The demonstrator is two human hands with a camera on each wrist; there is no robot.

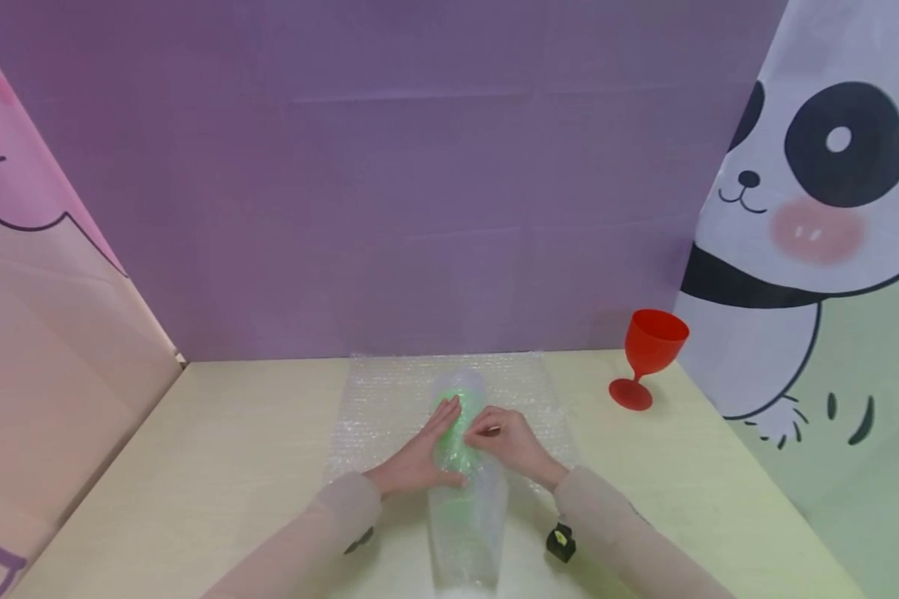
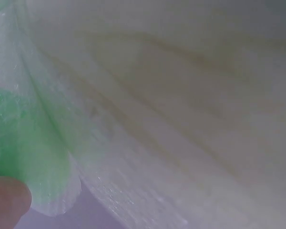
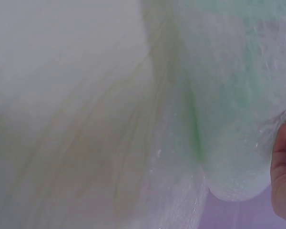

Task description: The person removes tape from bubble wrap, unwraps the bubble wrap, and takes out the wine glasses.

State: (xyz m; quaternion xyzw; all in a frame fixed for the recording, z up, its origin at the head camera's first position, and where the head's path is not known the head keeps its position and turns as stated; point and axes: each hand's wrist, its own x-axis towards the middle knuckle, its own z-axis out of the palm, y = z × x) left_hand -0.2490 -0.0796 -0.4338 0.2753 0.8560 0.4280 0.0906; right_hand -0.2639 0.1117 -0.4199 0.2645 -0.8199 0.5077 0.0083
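Note:
A green object (image 1: 459, 428), its kind blurred by the covering, lies under a rolled layer of bubble wrap (image 1: 468, 532). My left hand (image 1: 421, 456) rests on the left side of the roll, fingers straight and thumb spread toward me. On the right side, my right hand (image 1: 511, 437) pinches the wrap between thumb and forefinger. The right wrist view shows those fingers (image 3: 282, 157) at a crease in the film. One left fingertip (image 2: 8, 202) appears beside the wrapped green shape (image 2: 33, 152) in the left wrist view.
More bubble wrap (image 1: 382, 408) lies flat beneath and behind the roll on the pale table (image 1: 232, 441). A red plastic goblet (image 1: 650, 345) stands at the back right. Near the right forearm is a small black item (image 1: 561, 542). A purple backdrop (image 1: 434, 183) rises behind the table.

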